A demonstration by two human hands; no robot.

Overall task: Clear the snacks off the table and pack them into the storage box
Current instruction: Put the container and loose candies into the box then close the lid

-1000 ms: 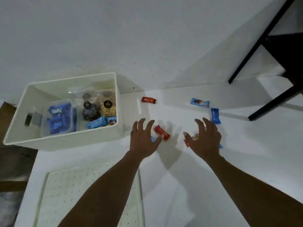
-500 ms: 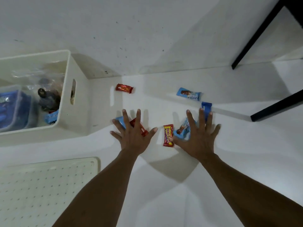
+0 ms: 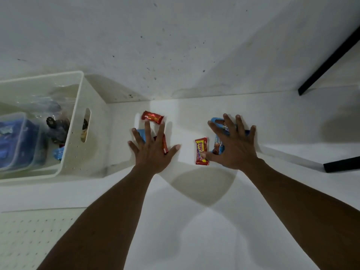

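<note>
Right now both hands are down flat on the white table [image 3: 194,221], palms down, fingers straight & spread, so nothing is clenched or grasped. The left hand [image 3: 151,151] covers two snacks: a blue pack [image 3: 140,134] peeks out under its outer fingers, and a dark red bar [image 3: 165,145] runs alongside the index finger. A loose red wrapper [image 3: 152,117] lies just past the middle fingertip, can't tell if they touch. The right hand [image 3: 231,147] presses on a light-blue pack [image 3: 215,121] under the index & middle fingers, w/ a second light-blue pack [image 3: 217,146] partly under the palm between thumb & index. Its thumb tip touches the lower part of a red-yellow pack [image 3: 201,151], which lies lengthwise betw. the two hands. A dark blue sliver [image 3: 247,131] shows by the ring & little fingers, too hidden to ID. The white storage box [image 3: 91,152] sits at the left, well apart from the table snacks. It holds a clear tub [image 3: 13,141] of blue packs, some dark-topped bags [image 3: 56,129] & a small blue packet [image 3: 58,153]. A perforated white panel [image 3: 29,236] lies near the bottom left, and black furniture legs [image 3: 331,61] cross the right edge.
</note>
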